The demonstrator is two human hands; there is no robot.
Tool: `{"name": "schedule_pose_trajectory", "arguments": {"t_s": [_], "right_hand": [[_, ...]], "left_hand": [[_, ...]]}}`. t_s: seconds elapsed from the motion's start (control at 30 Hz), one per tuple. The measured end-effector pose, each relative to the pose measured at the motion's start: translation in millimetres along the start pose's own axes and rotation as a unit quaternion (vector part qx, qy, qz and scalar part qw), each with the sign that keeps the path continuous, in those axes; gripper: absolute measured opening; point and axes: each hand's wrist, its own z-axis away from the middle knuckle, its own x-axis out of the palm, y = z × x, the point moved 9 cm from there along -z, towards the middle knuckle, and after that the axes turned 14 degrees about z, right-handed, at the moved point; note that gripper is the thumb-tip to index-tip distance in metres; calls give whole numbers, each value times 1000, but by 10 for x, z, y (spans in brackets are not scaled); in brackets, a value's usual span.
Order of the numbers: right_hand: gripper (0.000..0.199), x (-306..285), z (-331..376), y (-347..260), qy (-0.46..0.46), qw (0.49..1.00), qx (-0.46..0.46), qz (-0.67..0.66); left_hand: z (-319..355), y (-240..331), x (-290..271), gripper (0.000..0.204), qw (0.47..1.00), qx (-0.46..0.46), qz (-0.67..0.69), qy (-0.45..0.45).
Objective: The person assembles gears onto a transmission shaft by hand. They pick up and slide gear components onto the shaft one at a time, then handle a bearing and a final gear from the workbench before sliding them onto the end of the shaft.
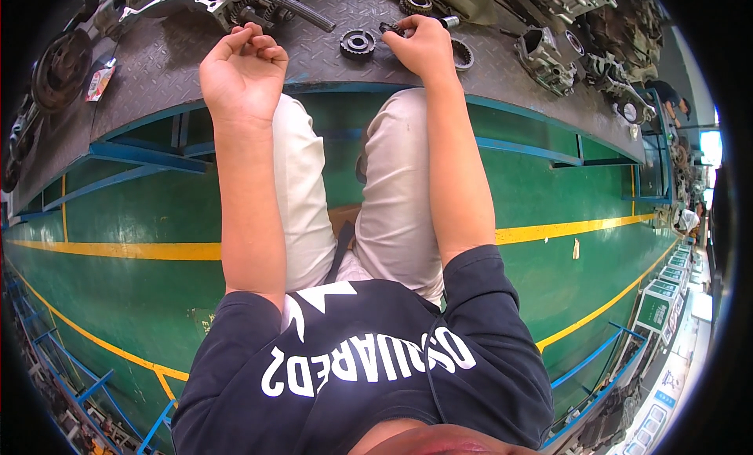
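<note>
My left hand (245, 74) is held palm up over the table's near edge, its fingers loosely curled and nothing visible in the palm. Just beyond its fingertips lies a shaft with gears (271, 6). My right hand (424, 49) pinches a small dark toothed gear (391, 30) between thumb and fingers; part of it is hidden. To its left a dark gear hub (358, 43) rests flat on the table. A metal ring (463, 55) lies at the right of my right wrist, partly covered. Behind my fingers sits a bronze-coloured gear (416, 3).
The patterned steel table (165, 67) has a blue frame. Cast metal housings (547, 59) crowd its right side. At the left are a large dark wheel (61, 69) and a small colourful packet (101, 80). A cloth (463, 1) lies at the back. Another person (668, 98) is far right.
</note>
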Motion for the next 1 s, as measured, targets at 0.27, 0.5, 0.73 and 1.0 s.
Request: {"name": "schedule_pose_trajectory", "arguments": {"t_s": [0.27, 0.5, 0.73, 1.0], "right_hand": [[58, 91, -51, 50, -25, 1000, 13, -12], [65, 224, -108, 133, -74, 996, 40, -33], [65, 126, -102, 140, -28, 998, 35, -41], [63, 202, -50, 157, -77, 996, 46, 9]], "left_hand": [[11, 17, 1, 11, 1000, 12, -12, -7], [0, 17, 0, 9, 1000, 12, -11, -3], [-10, 12, -1, 10, 1000, 3, -8, -10], [6, 0, 2, 10, 1000, 9, -10, -3]]}}
